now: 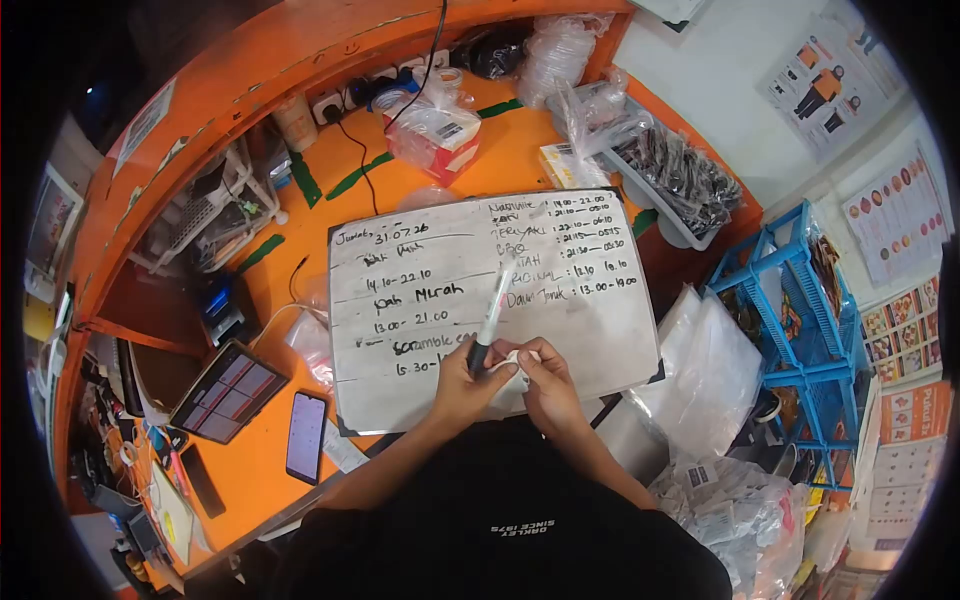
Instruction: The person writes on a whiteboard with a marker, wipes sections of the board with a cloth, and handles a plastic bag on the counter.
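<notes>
A whiteboard (590, 345) with black handwritten names and times lies tilted on the orange desk in front of me. My left hand (466, 385) is closed around a white marker (493, 308) with a black end, which points up and away over the board. Beside it, my right hand (550, 385) pinches a small white wad (514, 358) that looks like tissue. The fingertips of both hands meet near this wad, above the board's lower edge. Part of the wad is hidden by the fingers.
Left on the orange desk (240, 478) are a phone (306, 437) and a tablet (228, 391). A red box (450, 158) stands behind the board. At right are a grey tray (682, 228) of black packets, a blue rack (785, 350) and plastic bags (700, 375).
</notes>
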